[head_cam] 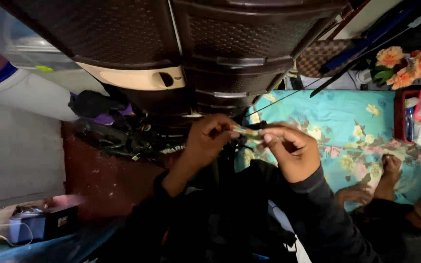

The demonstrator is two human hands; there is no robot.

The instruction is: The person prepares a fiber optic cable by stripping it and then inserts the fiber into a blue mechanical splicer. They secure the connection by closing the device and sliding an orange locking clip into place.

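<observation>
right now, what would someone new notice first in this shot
At centre, the left hand and right hand pinch the ends of a small greenish tube-like object between them. Above looms a dark woven-pattern plastic drawer unit. To the right lies a turquoise floral cloth, with orange flowers at the top right corner.

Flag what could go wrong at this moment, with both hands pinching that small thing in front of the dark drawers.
1. The small striped item is held only by fingertips of the left hand and right hand; it could slip into the cable tangle below.
2. Dim light makes fine handling error-prone.
3. Another person's hand rests nearby on the floral sheet and might get bumped.
</observation>
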